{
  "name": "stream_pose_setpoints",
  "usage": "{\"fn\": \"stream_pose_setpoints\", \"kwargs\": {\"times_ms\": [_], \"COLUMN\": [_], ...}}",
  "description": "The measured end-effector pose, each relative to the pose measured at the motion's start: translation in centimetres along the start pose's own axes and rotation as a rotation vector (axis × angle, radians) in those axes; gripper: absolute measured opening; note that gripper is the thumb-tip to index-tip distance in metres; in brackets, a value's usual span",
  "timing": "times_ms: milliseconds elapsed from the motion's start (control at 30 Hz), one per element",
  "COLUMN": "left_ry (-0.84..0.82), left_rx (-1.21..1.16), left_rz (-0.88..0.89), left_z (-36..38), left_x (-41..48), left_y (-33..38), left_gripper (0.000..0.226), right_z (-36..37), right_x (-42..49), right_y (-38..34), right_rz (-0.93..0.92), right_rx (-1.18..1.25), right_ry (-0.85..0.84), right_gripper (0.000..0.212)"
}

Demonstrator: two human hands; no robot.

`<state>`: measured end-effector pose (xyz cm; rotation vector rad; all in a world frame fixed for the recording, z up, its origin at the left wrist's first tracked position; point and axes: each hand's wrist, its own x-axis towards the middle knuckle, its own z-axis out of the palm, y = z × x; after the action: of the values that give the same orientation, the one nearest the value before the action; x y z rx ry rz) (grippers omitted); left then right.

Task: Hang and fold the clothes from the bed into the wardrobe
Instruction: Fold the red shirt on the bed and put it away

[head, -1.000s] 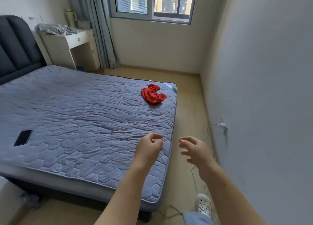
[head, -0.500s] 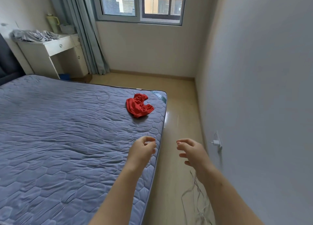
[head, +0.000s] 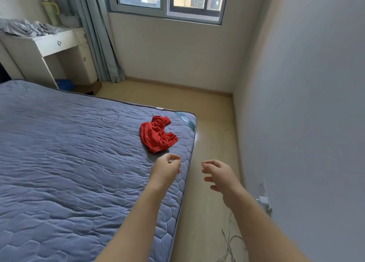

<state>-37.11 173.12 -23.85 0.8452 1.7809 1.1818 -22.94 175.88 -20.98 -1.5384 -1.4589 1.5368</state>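
From the head camera, the only view here, you stand at the bed's (head: pixel 59 163) corner with both arms stretched forward. Your left hand (head: pixel 166 171) hovers over the quilted cover, fingers loosely curled with thumb and forefinger close together, holding nothing. Your right hand (head: pixel 219 175) hangs over the floor beside the mattress edge, fingers loosely bent and apart, also empty. The red garment (head: pixel 157 135) lies crumpled near the far corner of the bed, just beyond your left hand and not touched. It is the only piece of clothing on the part of the bed in view, so the job looks close to finished: this one has yet to be picked up, folded or hung, and put away. The wardrobe is out of frame. A grey heap (head: pixel 29 28) sits on the white desk (head: pixel 57 42); it may be clothes or bedding.
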Motion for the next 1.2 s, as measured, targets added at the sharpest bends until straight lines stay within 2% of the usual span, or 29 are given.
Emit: {"fn": "stream_pose_setpoints", "kwargs": {"times_ms": [400,533,700,967,1200], "left_ry": [0.008,0.023,0.086,0.280,0.428], "left_rx": [0.033,0.041,0.021,-0.076,-0.126], "left_rz": [-0.064,-0.090,-0.113,-0.245,-0.420], "left_z": [1.0,2.8,5.7,10.9,10.0], "left_x": [13.6,18.2,25.0,35.2,40.8], "left_y": [2.8,3.0,3.6,5.9,3.8], "left_gripper": [0.017,0.014,0.021,0.023,0.024], "right_z": [1.0,-0.3,-3.3,-6.3,-3.0], "right_x": [14.1,19.1,26.8,41.2,49.2], "right_y": [-4.4,-4.8,-6.4,-9.3,-9.7], "right_rz": [0.066,0.082,0.096,0.095,0.183], "right_rx": [0.068,0.051,0.027,-0.130,-0.281], "right_ry": [-0.042,-0.072,-0.099,-0.302,-0.478], "right_gripper": [0.011,0.011,0.011,0.013,0.010]}}
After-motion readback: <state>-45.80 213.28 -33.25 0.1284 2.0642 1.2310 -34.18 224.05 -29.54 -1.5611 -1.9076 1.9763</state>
